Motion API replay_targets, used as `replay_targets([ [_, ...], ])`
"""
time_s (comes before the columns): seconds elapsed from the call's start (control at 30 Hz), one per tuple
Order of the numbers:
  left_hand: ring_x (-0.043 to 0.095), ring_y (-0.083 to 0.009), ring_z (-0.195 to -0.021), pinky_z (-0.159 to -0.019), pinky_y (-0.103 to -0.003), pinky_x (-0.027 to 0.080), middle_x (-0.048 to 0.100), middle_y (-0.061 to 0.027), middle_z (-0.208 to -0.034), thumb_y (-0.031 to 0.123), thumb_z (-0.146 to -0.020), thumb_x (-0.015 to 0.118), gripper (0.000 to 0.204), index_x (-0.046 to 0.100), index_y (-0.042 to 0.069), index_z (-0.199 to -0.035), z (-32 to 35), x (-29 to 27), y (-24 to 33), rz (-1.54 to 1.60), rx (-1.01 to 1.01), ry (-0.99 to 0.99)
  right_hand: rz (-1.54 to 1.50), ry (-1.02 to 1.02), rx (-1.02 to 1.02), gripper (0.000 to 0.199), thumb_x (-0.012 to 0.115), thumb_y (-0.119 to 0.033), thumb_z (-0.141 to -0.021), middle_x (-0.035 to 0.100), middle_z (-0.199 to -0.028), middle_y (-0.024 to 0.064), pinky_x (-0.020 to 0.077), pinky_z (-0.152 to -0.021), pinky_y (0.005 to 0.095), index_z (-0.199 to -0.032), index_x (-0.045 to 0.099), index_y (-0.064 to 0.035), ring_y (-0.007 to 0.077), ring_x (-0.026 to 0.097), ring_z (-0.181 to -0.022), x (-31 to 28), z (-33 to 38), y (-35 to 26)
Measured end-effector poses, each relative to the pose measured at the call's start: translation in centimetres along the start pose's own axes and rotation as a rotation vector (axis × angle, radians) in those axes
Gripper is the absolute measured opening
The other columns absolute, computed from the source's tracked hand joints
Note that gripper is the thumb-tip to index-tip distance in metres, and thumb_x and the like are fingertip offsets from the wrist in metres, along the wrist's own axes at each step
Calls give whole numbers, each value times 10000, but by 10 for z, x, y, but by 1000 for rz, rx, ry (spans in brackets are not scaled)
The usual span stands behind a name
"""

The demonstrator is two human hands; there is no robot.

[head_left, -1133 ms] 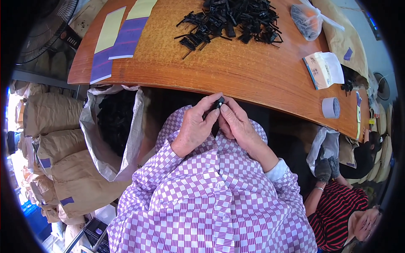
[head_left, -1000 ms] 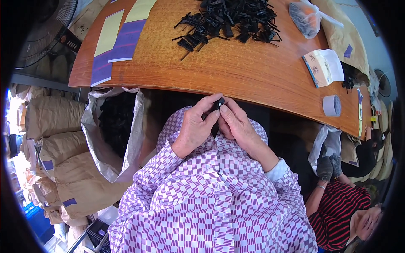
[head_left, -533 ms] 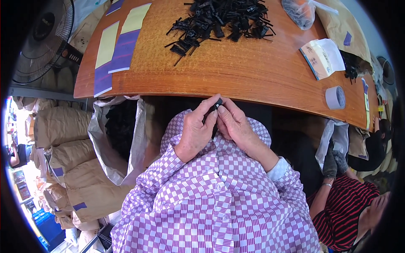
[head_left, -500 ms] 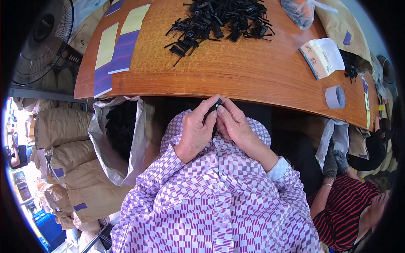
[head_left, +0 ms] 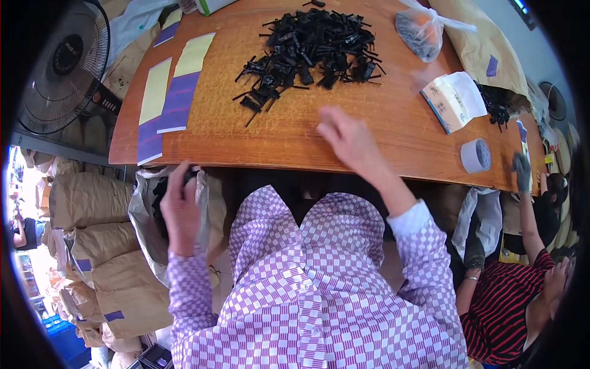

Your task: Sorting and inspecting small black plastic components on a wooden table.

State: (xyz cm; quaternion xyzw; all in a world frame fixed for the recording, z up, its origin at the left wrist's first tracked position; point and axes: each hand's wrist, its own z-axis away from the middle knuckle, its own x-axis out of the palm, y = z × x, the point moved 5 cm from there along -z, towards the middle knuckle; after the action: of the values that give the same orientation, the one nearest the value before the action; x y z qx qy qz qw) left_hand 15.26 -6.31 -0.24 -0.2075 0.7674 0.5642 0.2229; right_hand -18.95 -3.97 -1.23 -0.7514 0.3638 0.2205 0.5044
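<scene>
My left hand [head_left: 180,215] is over the mouth of a white woven sack [head_left: 147,229] beside my knee, fingers stretched out and nothing visible in them. Black pieces [head_left: 161,206] show inside the sack, partly hidden behind this hand. Above the front of the wooden table [head_left: 246,144], my right hand [head_left: 351,140] reaches forward, slightly blurred, with its fingers apart and no object seen in it. Beyond its fingertips lies a heap of small black plastic parts with thin rods [head_left: 316,46].
Purple-and-yellow strips [head_left: 179,89] lie on the table's left. At right are a clear bag [head_left: 421,34], an opened carton [head_left: 453,101] and a tape roll [head_left: 475,155]. A fan [head_left: 67,58] stands left. A co-worker in striped clothing [head_left: 504,307] sits at right.
My hands have parted, and the small black part they pinched together is out of sight. My left hand has moved left to the sack, my right hand forward over the table.
</scene>
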Motion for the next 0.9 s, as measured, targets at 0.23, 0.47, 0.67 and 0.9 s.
replay_targets([
  [0.23,463,-344,-1162,-974,-401,379,488,-173,-1221,-12,-796,594,479,478,53,-1256,1,-16,9,-345,192,-5,757,-158,-148,294,556,-75,-813,620,-769,122,514,-548,378,-1103,509,-90,289,645,-652,-11,-59,35],
  [0.47,479,-352,-1149,-958,-378,395,491,-180,-1229,-5,-797,592,426,512,41,-1213,-10,31,42,-213,228,-160,617,-126,-401,170,610,-130,-805,610,-742,105,507,-532,356,-945,533,-71,256,649,-659,-10,-83,40],
  [0.67,535,-296,-1087,-844,-337,467,494,-161,-1246,0,-781,618,512,471,55,-1269,-39,67,79,99,178,-304,-447,-87,382,161,613,-239,-881,505,-659,-26,318,-409,217,-903,536,-100,60,418,-479,-14,-109,55],
  [0.9,600,-195,-883,-682,-286,503,479,-172,-1267,17,-777,646,728,291,94,-1409,-62,145,100,399,268,-321,-768,-260,594,103,593,-218,-899,474,-646,-67,233,-378,182,-898,541,-128,11,344,-446,8,-65,3],
])
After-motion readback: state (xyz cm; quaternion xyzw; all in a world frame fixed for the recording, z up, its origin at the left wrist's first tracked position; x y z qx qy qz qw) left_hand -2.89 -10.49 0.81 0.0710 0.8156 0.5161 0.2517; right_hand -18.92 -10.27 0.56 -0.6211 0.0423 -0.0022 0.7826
